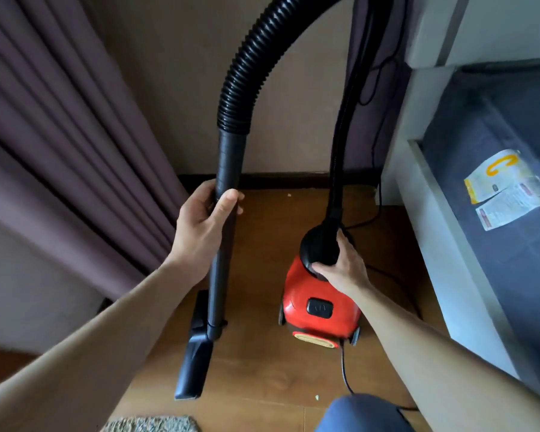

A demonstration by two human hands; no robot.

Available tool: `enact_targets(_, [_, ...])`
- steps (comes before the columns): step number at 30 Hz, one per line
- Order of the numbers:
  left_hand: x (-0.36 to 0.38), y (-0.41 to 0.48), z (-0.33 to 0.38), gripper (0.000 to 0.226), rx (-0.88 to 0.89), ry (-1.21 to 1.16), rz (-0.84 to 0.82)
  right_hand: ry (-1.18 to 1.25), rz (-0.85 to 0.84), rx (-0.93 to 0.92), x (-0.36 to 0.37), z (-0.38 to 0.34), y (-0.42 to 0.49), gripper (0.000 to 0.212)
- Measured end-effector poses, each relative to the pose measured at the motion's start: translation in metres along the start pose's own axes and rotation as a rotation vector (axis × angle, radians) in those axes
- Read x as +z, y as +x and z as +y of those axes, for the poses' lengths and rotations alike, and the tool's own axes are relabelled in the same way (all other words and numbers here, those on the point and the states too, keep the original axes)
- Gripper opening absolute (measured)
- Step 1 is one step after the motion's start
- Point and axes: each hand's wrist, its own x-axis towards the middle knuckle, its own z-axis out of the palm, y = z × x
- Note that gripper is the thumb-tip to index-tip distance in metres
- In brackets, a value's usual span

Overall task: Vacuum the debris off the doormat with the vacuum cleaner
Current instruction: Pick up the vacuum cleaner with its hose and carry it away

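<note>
Setup step: left grip (205, 226) clasps the wand (218, 291) at 10 o'clock; right grip (340, 266) holds the red vacuum (318, 307) by its black top. Doormat (150, 424) lies at 6 o'clock. Next, likely: swing the nozzle (194, 369) back onto it.

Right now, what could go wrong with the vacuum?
The cord trails by the knee, so feet might catch it. The hose loops high between the wand in the left hand and the collar in the right hand; a hard tug could tip the vacuum.
</note>
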Motion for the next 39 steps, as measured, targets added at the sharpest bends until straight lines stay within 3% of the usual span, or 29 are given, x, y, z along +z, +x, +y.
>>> enact_targets(7, [-0.001,0.062,-0.005,0.042,-0.094,-0.103,0.086,0.005,-0.095,-0.096,-0.002,-0.01,0.032,0.099])
enact_targets(14, [0.011,0.123,-0.048,0.042,-0.09,-0.193,0.062,0.072,-0.027,-0.101,0.007,-0.017,0.089,0.088])
enact_targets(22, [0.022,0.21,-0.081,0.006,0.011,-0.173,-0.088,0.064,0.087,-0.013,0.017,-0.045,0.15,0.068])
enact_targets(31, [0.057,0.261,-0.106,0.015,0.009,-0.19,-0.135,0.146,0.158,0.014,0.012,-0.048,0.227,0.064])
enact_targets(39, [0.103,0.274,-0.094,0.016,0.023,-0.241,-0.098,0.136,0.088,-0.052,-0.007,-0.041,0.245,0.063])
